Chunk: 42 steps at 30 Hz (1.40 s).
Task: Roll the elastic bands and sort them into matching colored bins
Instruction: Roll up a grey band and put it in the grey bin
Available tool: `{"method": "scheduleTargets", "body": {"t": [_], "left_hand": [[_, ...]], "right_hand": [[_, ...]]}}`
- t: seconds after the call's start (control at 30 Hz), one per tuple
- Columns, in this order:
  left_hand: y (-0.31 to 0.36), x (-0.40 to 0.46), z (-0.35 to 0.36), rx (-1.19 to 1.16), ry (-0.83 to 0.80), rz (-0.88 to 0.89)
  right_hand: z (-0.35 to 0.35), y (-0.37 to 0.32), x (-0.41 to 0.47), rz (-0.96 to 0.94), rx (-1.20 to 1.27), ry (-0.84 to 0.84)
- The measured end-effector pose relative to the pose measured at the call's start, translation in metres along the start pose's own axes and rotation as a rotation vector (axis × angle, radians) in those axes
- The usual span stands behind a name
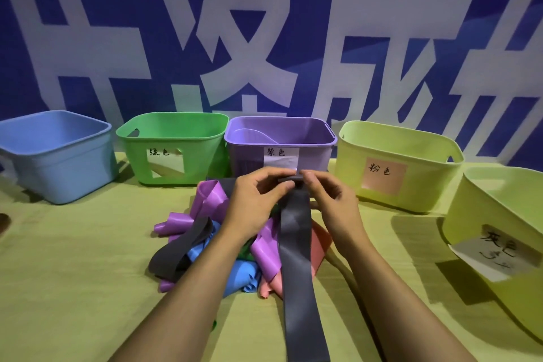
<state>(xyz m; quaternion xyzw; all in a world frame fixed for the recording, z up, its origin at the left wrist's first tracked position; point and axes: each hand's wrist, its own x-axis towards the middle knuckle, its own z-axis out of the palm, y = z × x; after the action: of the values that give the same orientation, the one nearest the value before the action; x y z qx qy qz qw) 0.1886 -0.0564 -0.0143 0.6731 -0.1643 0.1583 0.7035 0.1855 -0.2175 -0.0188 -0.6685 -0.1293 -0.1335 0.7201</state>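
A long grey elastic band (296, 258) hangs from both my hands toward the near table edge. My left hand (258, 197) and my right hand (326, 194) pinch its far end, which is folded into a small roll between the fingertips. Under my forearms lies a pile of bands (205, 238): purple, blue, pink, green and another grey one. Along the back stand a blue bin (58, 156), a green bin (173, 147), a purple bin (282, 132) and a pale bin with a pink label (396, 164). A pale bin with a grey label (499, 232) tilts at the right.
A yellow-green cloth (73, 273) covers the table. A blue banner with large white characters (264, 38) hangs right behind the bins. The purple bin holds a purple scoop-like piece (252, 135).
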Motion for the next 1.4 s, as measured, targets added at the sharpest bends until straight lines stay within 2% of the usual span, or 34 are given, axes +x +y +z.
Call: {"method": "scheduleTargets", "body": {"t": [0.2, 0.33, 0.53, 0.77, 1.1, 1.4], "left_hand": [[0.001, -0.003, 0.003, -0.032, -0.023, -0.03], [0.001, -0.003, 0.001, 0.036, -0.054, -0.021], [-0.003, -0.002, -0.005, 0.138, -0.143, -0.114], [0.004, -0.006, -0.007, 0.095, -0.244, -0.191], [-0.002, -0.006, -0.007, -0.002, -0.154, -0.221], [-0.001, -0.006, -0.008, -0.079, -0.08, -0.237]], "right_hand": [[0.003, -0.002, 0.0, 0.054, -0.025, 0.049], [0.0, 0.001, 0.002, 0.036, -0.018, 0.037], [-0.001, 0.003, 0.004, 0.029, 0.03, 0.059], [-0.001, 0.005, 0.004, 0.038, 0.001, 0.07], [-0.003, 0.005, 0.003, -0.001, 0.001, 0.05], [-0.004, 0.007, 0.0, -0.06, 0.019, -0.076]]}}
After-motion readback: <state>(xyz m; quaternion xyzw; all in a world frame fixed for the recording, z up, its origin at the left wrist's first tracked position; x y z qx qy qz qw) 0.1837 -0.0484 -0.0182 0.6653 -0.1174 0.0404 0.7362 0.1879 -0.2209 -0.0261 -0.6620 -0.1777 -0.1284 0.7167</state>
